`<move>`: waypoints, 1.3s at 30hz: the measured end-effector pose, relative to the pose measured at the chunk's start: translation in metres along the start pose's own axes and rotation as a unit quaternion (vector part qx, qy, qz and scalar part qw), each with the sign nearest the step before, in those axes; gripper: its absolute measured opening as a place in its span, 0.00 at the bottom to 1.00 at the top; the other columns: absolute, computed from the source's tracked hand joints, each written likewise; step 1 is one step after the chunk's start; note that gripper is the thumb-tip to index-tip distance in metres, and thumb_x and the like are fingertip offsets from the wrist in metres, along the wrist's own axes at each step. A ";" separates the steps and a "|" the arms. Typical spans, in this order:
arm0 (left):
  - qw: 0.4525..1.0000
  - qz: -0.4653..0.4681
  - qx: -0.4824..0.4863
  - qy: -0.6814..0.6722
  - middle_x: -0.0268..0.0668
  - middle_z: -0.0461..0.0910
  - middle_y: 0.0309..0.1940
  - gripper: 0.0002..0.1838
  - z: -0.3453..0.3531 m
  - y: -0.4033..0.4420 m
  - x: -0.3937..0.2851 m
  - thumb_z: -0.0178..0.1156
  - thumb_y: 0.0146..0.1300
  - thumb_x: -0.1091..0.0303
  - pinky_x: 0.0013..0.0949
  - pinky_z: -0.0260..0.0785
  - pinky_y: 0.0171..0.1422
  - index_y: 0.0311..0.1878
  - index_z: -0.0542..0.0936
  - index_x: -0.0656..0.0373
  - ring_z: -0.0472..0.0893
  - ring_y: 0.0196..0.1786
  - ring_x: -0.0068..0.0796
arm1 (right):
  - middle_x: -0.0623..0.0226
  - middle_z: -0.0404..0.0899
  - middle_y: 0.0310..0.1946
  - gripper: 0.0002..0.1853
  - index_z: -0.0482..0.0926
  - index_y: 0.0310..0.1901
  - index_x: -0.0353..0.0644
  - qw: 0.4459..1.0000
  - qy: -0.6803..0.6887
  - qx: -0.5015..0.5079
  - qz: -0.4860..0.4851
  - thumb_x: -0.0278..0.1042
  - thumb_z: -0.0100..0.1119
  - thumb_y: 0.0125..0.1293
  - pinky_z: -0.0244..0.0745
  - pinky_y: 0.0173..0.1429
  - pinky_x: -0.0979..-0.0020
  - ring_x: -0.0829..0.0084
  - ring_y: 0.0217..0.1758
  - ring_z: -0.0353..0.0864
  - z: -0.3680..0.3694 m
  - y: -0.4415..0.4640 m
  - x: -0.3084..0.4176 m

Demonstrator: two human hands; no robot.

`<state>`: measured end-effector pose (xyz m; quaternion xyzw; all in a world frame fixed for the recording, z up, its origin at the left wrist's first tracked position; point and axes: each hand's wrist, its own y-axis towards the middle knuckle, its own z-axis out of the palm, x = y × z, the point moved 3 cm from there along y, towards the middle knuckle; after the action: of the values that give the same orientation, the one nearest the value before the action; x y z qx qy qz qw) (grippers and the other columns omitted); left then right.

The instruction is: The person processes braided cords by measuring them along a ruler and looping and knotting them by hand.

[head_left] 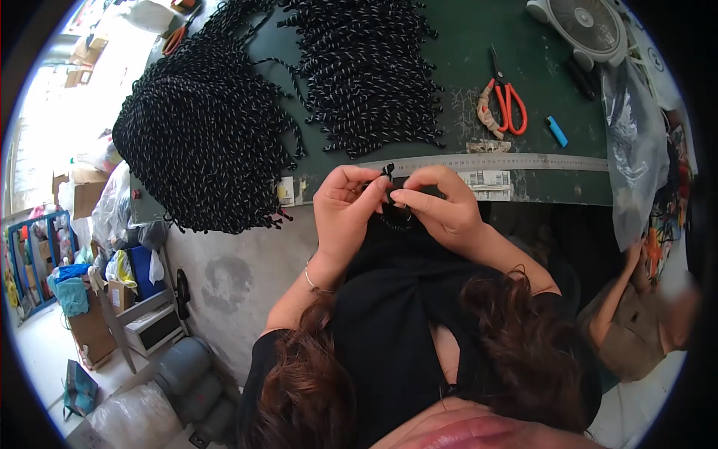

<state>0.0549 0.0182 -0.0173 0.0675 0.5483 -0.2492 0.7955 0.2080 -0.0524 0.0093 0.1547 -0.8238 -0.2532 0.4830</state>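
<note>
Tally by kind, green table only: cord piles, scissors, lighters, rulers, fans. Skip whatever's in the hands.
Cord piles: 2 (left heap, right row)
Scissors: 2 (red-handled pair, orange-handled pair at far left)
Lighters: 1 (blue lighter)
Rulers: 1 (metal ruler)
Fans: 1 (fan)
Total: 7
</note>
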 end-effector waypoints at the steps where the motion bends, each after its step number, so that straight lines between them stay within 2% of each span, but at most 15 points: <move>1: 0.998 0.024 -0.014 0.060 0.36 0.82 0.34 0.03 0.000 -0.001 -0.002 0.60 0.65 0.78 0.20 0.72 0.35 0.41 0.76 0.65 0.79 0.32 0.19 | 0.61 0.82 0.35 0.14 0.83 0.43 0.39 0.999 -0.032 0.022 -0.030 0.18 0.64 0.53 0.76 0.43 0.66 0.60 0.39 0.81 -0.003 0.002 0.001; 4: 0.981 0.069 -0.041 0.179 0.37 0.82 0.33 0.04 -0.001 0.000 -0.007 0.61 0.63 0.79 0.24 0.74 0.37 0.40 0.77 0.64 0.81 0.33 0.23 | 0.62 0.81 0.33 0.14 0.83 0.43 0.39 0.994 -0.055 0.052 -0.083 0.18 0.65 0.52 0.75 0.41 0.67 0.61 0.38 0.80 -0.008 0.008 0.005; 7: 0.815 0.349 0.087 0.454 0.42 0.81 0.34 0.07 0.004 0.002 -0.021 0.62 0.57 0.85 0.27 0.74 0.38 0.39 0.77 0.66 0.81 0.33 0.29 | 0.62 0.80 0.33 0.14 0.83 0.42 0.39 0.989 -0.037 0.067 -0.126 0.19 0.65 0.51 0.73 0.39 0.68 0.61 0.36 0.79 -0.013 0.019 0.010; 11: 0.794 0.387 0.207 0.420 0.45 0.81 0.35 0.09 0.018 -0.008 -0.034 0.62 0.53 0.87 0.33 0.75 0.38 0.37 0.78 0.66 0.82 0.34 0.36 | 0.64 0.81 0.33 0.09 0.83 0.38 0.37 0.997 0.004 0.059 -0.046 0.19 0.65 0.54 0.72 0.37 0.72 0.69 0.35 0.79 -0.017 0.043 -0.002; 14: 0.746 0.464 0.175 0.444 0.45 0.82 0.36 0.10 0.023 -0.009 -0.054 0.62 0.52 0.87 0.35 0.75 0.39 0.38 0.78 0.66 0.82 0.34 0.39 | 0.67 0.82 0.33 0.03 0.81 0.34 0.36 0.901 0.217 0.152 0.344 0.21 0.64 0.57 0.72 0.36 0.75 0.78 0.33 0.78 0.010 0.030 -0.041; 16: 0.715 0.504 0.152 0.461 0.46 0.82 0.37 0.11 0.019 -0.008 -0.062 0.61 0.52 0.87 0.36 0.76 0.39 0.38 0.78 0.66 0.82 0.33 0.40 | 0.68 0.82 0.33 0.02 0.81 0.33 0.35 0.869 0.245 0.217 0.372 0.22 0.64 0.58 0.71 0.36 0.75 0.80 0.33 0.78 0.019 0.025 -0.035; 19: 0.743 0.498 0.100 0.436 0.45 0.82 0.39 0.10 0.006 -0.003 -0.062 0.61 0.54 0.86 0.31 0.76 0.35 0.40 0.79 0.67 0.82 0.34 0.34 | 0.71 0.82 0.33 0.03 0.80 0.32 0.35 0.782 0.292 0.343 0.430 0.24 0.63 0.61 0.71 0.36 0.77 0.84 0.34 0.76 0.027 0.008 -0.020; 20: 0.742 0.498 0.099 0.437 0.45 0.82 0.39 0.10 0.006 -0.005 -0.061 0.61 0.54 0.86 0.31 0.76 0.35 0.40 0.79 0.67 0.82 0.34 0.34 | 0.70 0.82 0.33 0.03 0.80 0.32 0.36 0.808 0.277 0.317 0.413 0.25 0.64 0.60 0.71 0.35 0.76 0.83 0.33 0.77 0.022 0.007 -0.016; 23: 0.952 0.213 0.035 0.219 0.43 0.82 0.40 0.07 0.003 -0.006 -0.042 0.60 0.59 0.87 0.22 0.74 0.33 0.39 0.78 0.67 0.81 0.34 0.25 | 0.70 0.82 0.33 0.03 0.80 0.32 0.37 0.852 0.243 0.259 0.384 0.25 0.65 0.58 0.70 0.33 0.76 0.80 0.32 0.77 0.013 0.004 -0.010; 25: 0.964 0.187 0.041 0.186 0.42 0.82 0.39 0.07 0.008 -0.006 -0.039 0.60 0.59 0.86 0.20 0.73 0.32 0.39 0.79 0.68 0.80 0.33 0.21 | 0.69 0.80 0.32 0.05 0.81 0.34 0.39 0.987 0.037 0.097 0.122 0.25 0.65 0.55 0.71 0.33 0.74 0.75 0.30 0.77 0.000 0.016 0.001; 26: 0.973 0.162 0.045 0.156 0.40 0.83 0.38 0.06 0.011 -0.006 -0.038 0.61 0.60 0.85 0.19 0.73 0.31 0.40 0.79 0.68 0.80 0.32 0.18 | 0.69 0.79 0.32 0.06 0.82 0.35 0.40 0.997 -0.070 0.011 -0.021 0.26 0.65 0.54 0.71 0.32 0.72 0.73 0.30 0.77 -0.006 0.017 0.009; 30: 0.981 0.120 0.036 0.150 0.38 0.83 0.36 0.06 0.013 -0.005 -0.037 0.63 0.59 0.84 0.19 0.72 0.30 0.39 0.79 0.67 0.79 0.31 0.16 | 0.67 0.78 0.34 0.10 0.81 0.36 0.40 0.974 -0.145 0.045 -0.169 0.26 0.64 0.50 0.72 0.34 0.68 0.65 0.33 0.77 -0.011 0.015 0.011; 32: 0.979 0.113 0.030 0.165 0.37 0.83 0.35 0.06 0.010 -0.002 -0.038 0.64 0.59 0.84 0.20 0.72 0.30 0.39 0.79 0.67 0.79 0.30 0.17 | 0.67 0.78 0.34 0.10 0.81 0.37 0.40 0.974 -0.126 0.049 -0.179 0.25 0.65 0.50 0.72 0.34 0.69 0.66 0.33 0.77 -0.012 0.015 0.013; 35: 0.878 0.278 0.065 0.385 0.39 0.82 0.32 0.08 0.012 -0.001 -0.042 0.65 0.56 0.83 0.24 0.73 0.31 0.39 0.80 0.67 0.80 0.29 0.22 | 0.66 0.79 0.32 0.12 0.82 0.38 0.39 0.975 -0.090 0.058 -0.195 0.23 0.66 0.49 0.71 0.34 0.69 0.69 0.32 0.77 -0.016 0.019 0.021; 39: 0.896 0.227 0.151 0.350 0.42 0.81 0.32 0.09 0.022 -0.002 -0.032 0.66 0.53 0.83 0.29 0.74 0.34 0.38 0.80 0.67 0.81 0.30 0.30 | 0.65 0.78 0.29 0.11 0.82 0.38 0.37 0.984 -0.038 0.047 -0.169 0.22 0.65 0.51 0.71 0.36 0.68 0.68 0.32 0.77 -0.024 0.042 0.021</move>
<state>0.0638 0.0177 0.0205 0.3925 0.7166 -0.1021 0.5675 0.2178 -0.0349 0.0577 0.3046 -0.8145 -0.2983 0.3935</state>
